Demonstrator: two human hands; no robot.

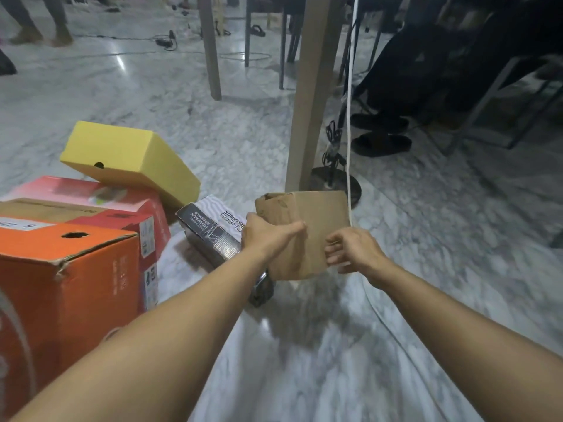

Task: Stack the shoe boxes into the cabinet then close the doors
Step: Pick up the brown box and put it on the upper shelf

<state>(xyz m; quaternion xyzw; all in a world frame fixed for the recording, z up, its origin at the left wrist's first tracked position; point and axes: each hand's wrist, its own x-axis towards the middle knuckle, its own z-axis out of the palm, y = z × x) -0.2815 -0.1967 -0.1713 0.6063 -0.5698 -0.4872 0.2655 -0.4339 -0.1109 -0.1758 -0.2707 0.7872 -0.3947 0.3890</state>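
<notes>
A plain brown cardboard shoe box [320, 214] hangs above the marble floor at the centre. My left hand [268, 236] grips its left side, thumb lying across the front face. At the box's lower right edge my right hand [350, 249] curls its fingers against the cardboard. A black and white shoe box [210, 229] lies on the floor just left of it, partly hidden by my left hand. Further left, a yellow box [131, 159] leans tilted on a red box [100, 205], with an orange box [67, 269] in front. No cabinet is in view.
A beige table leg [307, 95] stands right behind the brown box, with a round black stand base [335, 184] and a white cord [350, 117] beside it. Someone's feet in black slippers [380, 138] are at the right. Chair legs and cables lie further back.
</notes>
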